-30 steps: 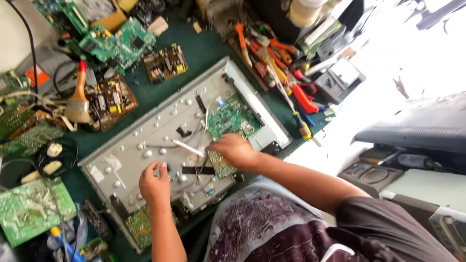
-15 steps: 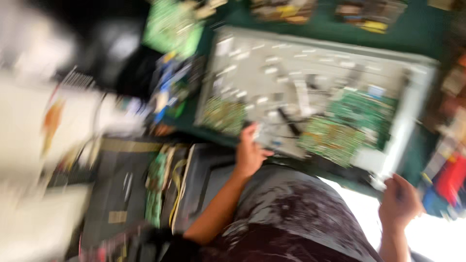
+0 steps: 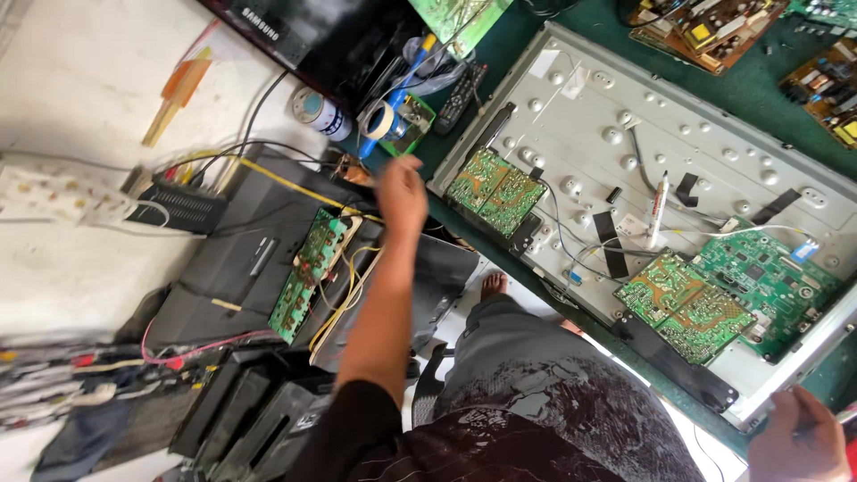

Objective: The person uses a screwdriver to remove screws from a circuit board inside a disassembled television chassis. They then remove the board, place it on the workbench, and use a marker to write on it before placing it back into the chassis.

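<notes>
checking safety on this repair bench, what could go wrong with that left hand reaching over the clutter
1. The left hand hovers over loose yellow wires and a bare green circuit board; it could snag a wire or brush exposed parts.
2. The tape roll and small can stand just beyond the fingers and might be knocked over.
3. The right hand sits at the metal panel edge, which may be sharp.

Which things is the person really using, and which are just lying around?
In use:
left hand, reaching toward the tape roll and blue-handled tool
right hand, at the corner of the opened grey panel with green circuit boards

Lying about:
remote control
white power strip
small can
</notes>
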